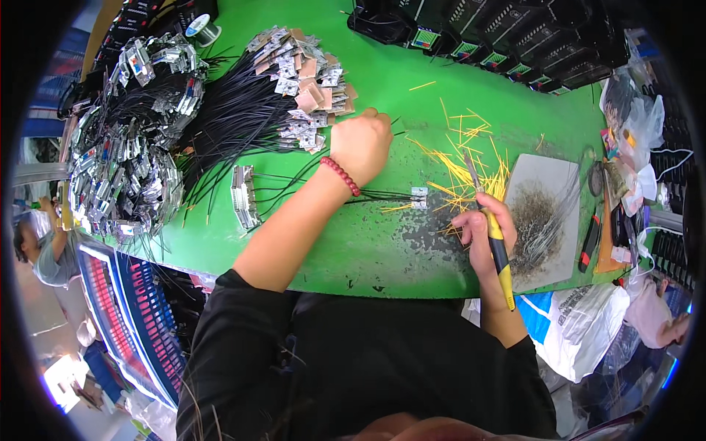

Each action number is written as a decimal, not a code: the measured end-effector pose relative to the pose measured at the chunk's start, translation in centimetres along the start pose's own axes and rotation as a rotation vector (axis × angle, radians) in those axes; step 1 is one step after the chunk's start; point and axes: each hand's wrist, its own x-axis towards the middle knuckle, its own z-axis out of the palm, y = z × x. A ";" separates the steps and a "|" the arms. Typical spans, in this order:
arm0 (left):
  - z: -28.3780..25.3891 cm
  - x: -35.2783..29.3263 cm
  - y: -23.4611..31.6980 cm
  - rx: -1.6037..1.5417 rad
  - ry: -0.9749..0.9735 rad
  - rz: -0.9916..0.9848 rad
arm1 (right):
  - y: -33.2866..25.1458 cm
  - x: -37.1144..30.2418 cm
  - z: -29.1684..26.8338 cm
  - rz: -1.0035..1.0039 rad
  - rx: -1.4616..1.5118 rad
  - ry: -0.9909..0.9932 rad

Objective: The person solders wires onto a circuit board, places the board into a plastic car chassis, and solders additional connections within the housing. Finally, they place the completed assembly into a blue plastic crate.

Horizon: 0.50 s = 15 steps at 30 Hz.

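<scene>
One board (546, 167) bearing grey strands (540, 248); right grip (487, 234) clamped on yellow-black tool (501, 259); left grip (362, 145) unclear.

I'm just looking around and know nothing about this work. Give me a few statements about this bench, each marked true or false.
1. The right hand holds a yellow-and-black tool. True.
2. The red bead bracelet is on the right wrist. False: it is on the left wrist.
3. Thin yellow pieces lie scattered on the green table. True.
4. The wire spool is at the table's right end. False: it is at the upper left.
</scene>
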 end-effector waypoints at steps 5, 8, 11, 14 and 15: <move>-3.7 -2.6 1.5 -0.202 0.148 0.154 | -1.3 3.3 1.8 0.140 0.033 0.015; -5.3 -4.7 2.7 -0.252 0.081 0.158 | -0.9 5.7 4.8 -0.013 0.010 -0.055; -5.6 -5.6 3.2 -0.291 0.100 0.160 | -0.1 6.4 6.2 -0.093 0.069 -0.119; -6.5 -6.2 2.9 -0.377 0.077 0.189 | -0.3 6.7 6.3 -0.118 -0.037 -0.052; -6.7 -6.3 3.0 -0.381 0.079 0.186 | -0.4 7.2 6.4 -0.112 -0.082 -0.026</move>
